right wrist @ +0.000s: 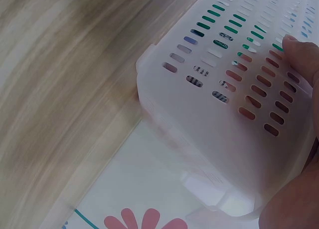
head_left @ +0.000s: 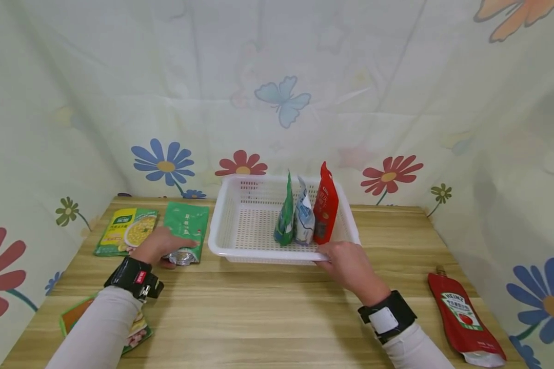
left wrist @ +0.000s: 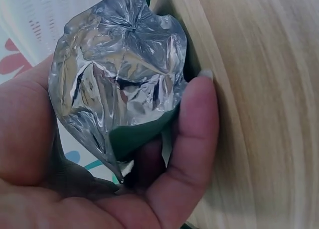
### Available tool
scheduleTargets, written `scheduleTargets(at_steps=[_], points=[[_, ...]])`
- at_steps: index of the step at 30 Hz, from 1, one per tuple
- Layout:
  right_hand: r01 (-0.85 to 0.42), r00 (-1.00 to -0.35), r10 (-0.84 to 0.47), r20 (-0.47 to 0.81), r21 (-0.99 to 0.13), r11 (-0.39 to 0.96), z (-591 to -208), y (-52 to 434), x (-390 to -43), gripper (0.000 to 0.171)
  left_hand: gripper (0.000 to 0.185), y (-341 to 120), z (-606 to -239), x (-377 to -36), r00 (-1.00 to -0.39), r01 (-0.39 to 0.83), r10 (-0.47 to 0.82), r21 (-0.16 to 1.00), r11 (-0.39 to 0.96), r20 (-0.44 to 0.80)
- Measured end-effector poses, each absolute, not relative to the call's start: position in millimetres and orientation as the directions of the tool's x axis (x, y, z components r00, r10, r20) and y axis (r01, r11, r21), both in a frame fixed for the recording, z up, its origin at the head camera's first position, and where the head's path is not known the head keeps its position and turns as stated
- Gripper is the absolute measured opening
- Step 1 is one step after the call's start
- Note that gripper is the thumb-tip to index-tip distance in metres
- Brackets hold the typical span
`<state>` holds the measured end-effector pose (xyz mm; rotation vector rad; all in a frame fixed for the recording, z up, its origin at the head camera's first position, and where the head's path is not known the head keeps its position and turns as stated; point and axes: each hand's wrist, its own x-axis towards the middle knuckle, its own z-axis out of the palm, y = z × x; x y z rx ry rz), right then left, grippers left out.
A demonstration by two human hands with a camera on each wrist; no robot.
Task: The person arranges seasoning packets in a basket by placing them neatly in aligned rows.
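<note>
Table point(head_left: 268, 307) of pale wood, white basket point(head_left: 240, 225) at centre back with three pouches upright inside. Right hand point(head_left: 346, 264) clamped on basket's near rim. Green pouch point(head_left: 186, 225) flat left of basket, long axis pointing away; left hand point(head_left: 159, 246) pinching its foil bottom end point(left wrist: 119, 79), nearer by far. Fingers mostly hidden beneath.

Both forearms, in pale sleeves with dark wrist straps, enter from the lower edge of the head view. The left hand point(head_left: 159, 246), at left of centre, has its fingers and thumb curled in a grip. The right hand point(head_left: 346, 264), right of centre, has its fingers hooked forward, thumb point(right wrist: 301, 54) pressed flat.
</note>
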<state>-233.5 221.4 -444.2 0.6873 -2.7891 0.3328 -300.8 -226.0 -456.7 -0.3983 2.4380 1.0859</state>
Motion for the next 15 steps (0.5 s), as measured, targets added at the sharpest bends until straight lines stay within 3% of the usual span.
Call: scheduleTargets(at_steps=[8,15], points=[[-0.479,-0.855,-0.423,0.3,-0.145,0.866,-444.1,220.5,-234.3,0.023,0.085,-229.1,-459.1,-299.1,-0.874,-0.419,-0.071,0.67,0.612,-0.481],[-0.476,-0.86,-0.421,0.288,-0.156,0.865,-445.2,220.4,-234.6,0.023,0.079,-226.7,-451.3,-296.5,-0.907,-0.374,-0.114,0.65,0.662,-0.405]])
